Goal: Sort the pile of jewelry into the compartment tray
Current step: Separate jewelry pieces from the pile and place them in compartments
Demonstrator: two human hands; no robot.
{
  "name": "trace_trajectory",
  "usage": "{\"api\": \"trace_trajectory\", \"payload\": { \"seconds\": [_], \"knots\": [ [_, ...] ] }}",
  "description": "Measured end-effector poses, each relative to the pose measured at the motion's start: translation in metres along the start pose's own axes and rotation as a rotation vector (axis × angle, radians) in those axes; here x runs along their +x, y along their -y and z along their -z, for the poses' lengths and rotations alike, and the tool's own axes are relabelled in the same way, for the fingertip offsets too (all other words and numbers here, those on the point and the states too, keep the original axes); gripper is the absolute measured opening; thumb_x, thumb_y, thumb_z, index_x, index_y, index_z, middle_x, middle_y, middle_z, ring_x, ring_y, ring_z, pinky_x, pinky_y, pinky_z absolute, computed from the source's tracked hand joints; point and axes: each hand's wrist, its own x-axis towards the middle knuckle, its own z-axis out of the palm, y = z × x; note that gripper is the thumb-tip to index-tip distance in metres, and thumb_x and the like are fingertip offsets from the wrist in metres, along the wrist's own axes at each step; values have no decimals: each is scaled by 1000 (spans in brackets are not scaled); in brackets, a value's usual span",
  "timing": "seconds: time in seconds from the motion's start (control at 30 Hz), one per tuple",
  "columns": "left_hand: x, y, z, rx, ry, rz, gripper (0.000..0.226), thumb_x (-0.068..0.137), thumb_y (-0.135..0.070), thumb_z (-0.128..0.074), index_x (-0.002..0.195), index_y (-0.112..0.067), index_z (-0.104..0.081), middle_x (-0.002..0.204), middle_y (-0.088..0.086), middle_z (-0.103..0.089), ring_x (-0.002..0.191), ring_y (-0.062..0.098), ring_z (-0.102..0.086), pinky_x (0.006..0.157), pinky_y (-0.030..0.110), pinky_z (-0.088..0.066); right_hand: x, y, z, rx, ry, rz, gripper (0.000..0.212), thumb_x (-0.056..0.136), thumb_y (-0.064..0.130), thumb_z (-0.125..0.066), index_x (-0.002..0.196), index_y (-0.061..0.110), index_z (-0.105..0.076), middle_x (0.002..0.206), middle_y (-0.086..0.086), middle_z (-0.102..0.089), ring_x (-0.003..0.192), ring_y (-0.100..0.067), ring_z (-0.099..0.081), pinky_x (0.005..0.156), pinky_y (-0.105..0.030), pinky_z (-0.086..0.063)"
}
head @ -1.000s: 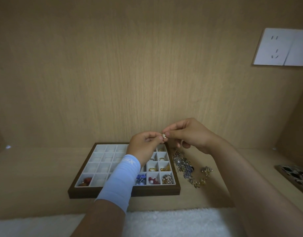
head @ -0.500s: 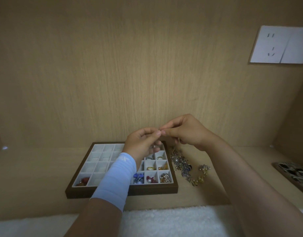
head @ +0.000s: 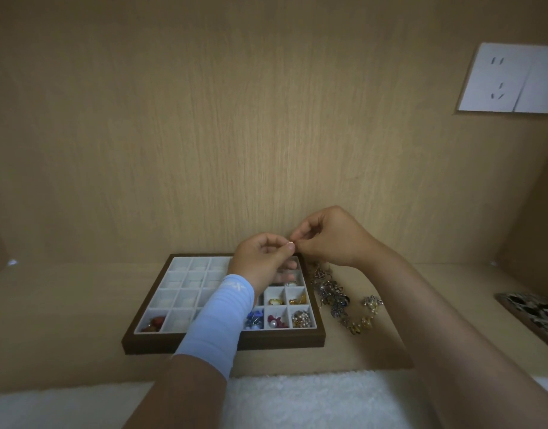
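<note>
Left hand (head: 263, 261) and right hand (head: 330, 238) pinch one tiny gold piece (head: 290, 242) above tray (head: 223, 343); pile (head: 337, 300) at 3 o'clock; sleeve logo unreadable.

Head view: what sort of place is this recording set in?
Probably a home, at a built-in wooden desk or shelf nook: light wood panels close it in at the back and right, a wall socket sits in the back panel, and a white fluffy rug lies in front.

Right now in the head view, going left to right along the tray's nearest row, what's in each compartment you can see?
Red pieces → empty compartment → blue beads → red beads with a pearl → gold-and-pearl cluster. The sleeve hides the compartment between.
</note>
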Motion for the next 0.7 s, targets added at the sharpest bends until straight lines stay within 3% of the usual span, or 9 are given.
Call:
{"api": "trace_trajectory", "payload": {
  "seconds": [0.1, 0.2, 0.27, 0.33, 0.4, 0.47, 0.57, 0.63, 0.7],
  "knots": [
    [2, 1, 0, 87, -45, -53, 5, 88, -11, -70, 92, -11, -68, 83, 8, -72, 69, 19, -70, 63, 32, -60, 0, 0, 4, -168, -33, 5, 6, 77, 18, -79, 75, 24, -76, 71, 10, -70, 64, 1, -64, 58, -15, -50],
    [4, 4, 5, 224, -139, -128, 3, 87, -17, -71, 88, -19, -69, 81, 2, -72, 66, 15, -68, 62, 29, -57, 0, -8, 11, -379, 10, -83, 9, 78, 17, -74, 72, 24, -73, 75, 12, -69, 73, -5, -67, 68, -25, -58],
    [4, 5, 9, 336, -164, -171, 4, 88, -22, -70, 88, -26, -70, 84, -4, -72, 73, 12, -67, 70, 27, -53, 0, -15, 13, -507, 103, -174, 14, 79, 13, -70, 73, 25, -73, 82, 10, -70, 81, -10, -68, 76, -32, -60],
    [4, 7, 11, 394, -159, -193, 7, 88, -25, -70, 87, -32, -70, 90, -8, -72, 84, 13, -66, 82, 30, -52, -2, -20, 14, -552, 190, -230, 20, 81, 9, -67, 78, 27, -76, 82, 13, -70, 78, -11, -68, 71, -30, -59],
    [4, 6, 12, 416, -154, -189, 8, 87, -26, -70, 87, -34, -69, 92, -10, -71, 89, 12, -65, 88, 33, -51, -3, -20, 13, -478, 200, -248, 23, 84, 8, -68, 84, 28, -78, 74, 21, -65, 66, -4, -63, 60, -22, -53],
    [5, 6, 10, 438, -158, -176, 6, 86, -28, -71, 89, -32, -69, 92, -11, -70, 90, 10, -64, 86, 30, -49, -2, -17, 11, -361, 137, -199, 16, 87, 15, -70, 84, 28, -79, 69, 21, -65, 65, 0, -62, 63, -21, -50],
    [5, 6, 9, 436, -160, -168, 5, 84, -27, -73, 87, -27, -70, 88, -10, -70, 87, 7, -64, 73, 22, -45, -1, -6, 1, 2, 95, -137, 11, 90, 21, -71, 86, 16, -79, 66, -1, -71, 49, -6, -58, 52, -22, -46],
    [4, 6, 9, 433, -148, -176, 3, 84, -26, -73, 86, -25, -71, 87, -8, -71, 85, 6, -64, 69, 19, -42, -1, -2, -6, 122, 88, -117, 10, 89, 18, -73, 90, 9, -79, 71, -15, -73, 45, -8, -54, 46, -21, -43],
    [4, 6, 10, 421, -141, -181, 2, 84, -25, -73, 86, -25, -72, 87, -8, -71, 84, 5, -64, 68, 19, -42, -2, -3, -10, 167, 63, -103, 7, 87, 11, -75, 90, 7, -79, 65, -8, -71, 44, -5, -51, 44, -18, -41]
  ]
}}
